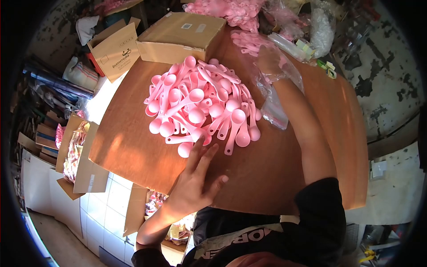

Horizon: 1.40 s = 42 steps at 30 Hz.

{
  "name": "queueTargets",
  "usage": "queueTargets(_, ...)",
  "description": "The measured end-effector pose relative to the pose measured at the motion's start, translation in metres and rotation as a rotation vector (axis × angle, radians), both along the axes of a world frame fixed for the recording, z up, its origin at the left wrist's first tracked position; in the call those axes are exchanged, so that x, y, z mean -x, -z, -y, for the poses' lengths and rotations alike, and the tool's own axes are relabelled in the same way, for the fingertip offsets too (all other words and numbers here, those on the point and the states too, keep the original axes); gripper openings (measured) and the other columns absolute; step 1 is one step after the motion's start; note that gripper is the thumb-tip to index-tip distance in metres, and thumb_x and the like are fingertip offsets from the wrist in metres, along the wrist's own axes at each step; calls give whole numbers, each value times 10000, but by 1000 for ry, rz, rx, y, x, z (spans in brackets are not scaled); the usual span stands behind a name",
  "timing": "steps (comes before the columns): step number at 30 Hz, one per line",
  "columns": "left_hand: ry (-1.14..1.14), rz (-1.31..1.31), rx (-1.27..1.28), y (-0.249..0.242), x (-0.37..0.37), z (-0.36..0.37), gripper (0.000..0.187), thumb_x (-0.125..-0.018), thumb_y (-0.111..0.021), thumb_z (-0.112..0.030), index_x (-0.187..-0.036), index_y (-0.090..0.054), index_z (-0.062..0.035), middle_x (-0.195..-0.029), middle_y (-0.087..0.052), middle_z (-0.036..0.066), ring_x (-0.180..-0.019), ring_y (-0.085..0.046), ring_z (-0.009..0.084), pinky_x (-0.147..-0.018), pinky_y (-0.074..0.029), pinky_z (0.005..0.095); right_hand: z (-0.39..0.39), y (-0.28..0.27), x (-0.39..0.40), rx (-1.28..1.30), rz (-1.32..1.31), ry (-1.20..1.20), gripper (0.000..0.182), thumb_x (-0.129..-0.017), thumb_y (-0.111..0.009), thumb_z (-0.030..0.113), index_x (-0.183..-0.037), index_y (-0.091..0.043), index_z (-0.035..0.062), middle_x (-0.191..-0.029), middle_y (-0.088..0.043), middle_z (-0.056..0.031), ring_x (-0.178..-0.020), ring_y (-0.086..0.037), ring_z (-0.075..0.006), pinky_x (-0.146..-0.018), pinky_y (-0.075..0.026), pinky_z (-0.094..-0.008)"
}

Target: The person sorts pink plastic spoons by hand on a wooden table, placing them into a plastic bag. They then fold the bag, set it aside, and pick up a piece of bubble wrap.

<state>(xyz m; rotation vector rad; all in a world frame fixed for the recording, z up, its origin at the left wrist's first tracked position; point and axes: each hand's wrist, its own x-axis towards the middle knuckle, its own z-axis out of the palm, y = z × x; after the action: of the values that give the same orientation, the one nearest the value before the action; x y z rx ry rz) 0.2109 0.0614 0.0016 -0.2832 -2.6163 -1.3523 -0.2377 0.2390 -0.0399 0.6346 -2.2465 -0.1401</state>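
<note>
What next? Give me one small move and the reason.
I'd close the left hand on the pink spoon by its fingertips: its thumb is spread wide and nothing shows in its grip, while the right hand is over at the clear bag.

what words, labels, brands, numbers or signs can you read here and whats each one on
"bumimulia": open cardboard box, under a dark logo.
"OR": black shirt; the letters around it are folded or unclear.
Too small to read: print above the logo, two labels on the closed cardboard box, and the label on the lower-left carton.
No number is readable.
</note>
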Motion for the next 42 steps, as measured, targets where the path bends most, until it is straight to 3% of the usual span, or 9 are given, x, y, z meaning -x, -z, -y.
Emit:
queueTargets(9,-34,8,-59,7,-6,-11,643,-862,-695,-226,-1393,-416,6,-1518,-236,263,-1379,-323,425,-1098,-324,472,8,-59,-117,-19,513,168,456,-815,-616,158,-1248,-500,69,-1034,-650,-201,-1014,-633,-391,-841,-498,-519)
queueTargets(13,-45,-64,32,14,-7,-14,657,-873,-685,-244,-1409,-389,-6,-1506,-200,299,-1354,-328,479,-1069,-362,495,-32,-41,-162,55,289,-79,590,-827,-588,109,-1390,-409,108,-1046,-626,-232,-955,-619,-439,-863,-489,-515)
queueTargets(14,-47,-74,35,13,-6,-15,656,-874,-688,-244,-1409,-392,-6,-1507,-198,299,-1363,-312,480,-1073,-355,493,-36,-55,-178,63,562,-44,573,-827,-575,86,-1382,-435,101,-1050,-604,-234,-920,-616,-429,-814,-500,-508)
queueTargets(17,-57,-40,23,3,-6,-22,658,-872,-693,-248,-1411,-396,-16,-1506,-203,298,-1357,-317,485,-1085,-336,498,-61,-51,-207,178,417,-215,426,-792,-589,77,-1215,-576,41,-1053,-606,-251,-907,-616,-424,-766,-517,-497)
queueTargets(18,-58,-66,56,1,-4,-25,648,-872,-696,-236,-1410,-403,-27,-1499,-220,296,-1347,-334,478,-1021,-422,482,-68,-50,-215,188,357,-250,422,-783,-576,37,-1204,-584,63,-1060,-597,-236,-868,-613,-398,-762,-517,-485)
queueTargets(27,118,-88,-13,-29,25,-65,564,-876,-689,-206,-1351,-465,-1,-1414,-416,230,-1312,-426,380,-1060,-373,429,-129,-51,-281,513,394,-453,460,-763,-568,-57,-1185,-633,115,-1094,-570,-156,-897,-619,-350,-758,-529,-429)
queueTargets(33,348,564,-635,2,75,-115,595,-971,-563,-373,-1430,-356,-56,-1386,-434,140,-1280,-464,261,-1087,-369,397,-144,-52,-325,564,256,-513,486,-767,-578,-80,-1207,-631,119,-1101,-563,-134,-951,-616,-309,-766,-542,-398)
queueTargets(36,382,649,-1146,-3,95,-155,506,-987,-488,-461,-1346,-457,-106,-1291,-517,88,-1204,-511,206,-1034,-402,363,-142,-49,-333,589,284,-550,449,-782,-576,-77,-1199,-624,81,-1123,-545,-153,-1002,-593,-322,-774,-530,-402)
queueTargets(42,409,493,-1381,10,123,-177,367,-996,-493,-396,-1256,-482,-137,-1137,-598,30,-1025,-587,141,-912,-464,351,-141,-34,-324,609,311,-586,370,-842,-544,-95,-1194,-598,5,-1156,-530,-176,-1035,-584,-327,-827,-499,-371)
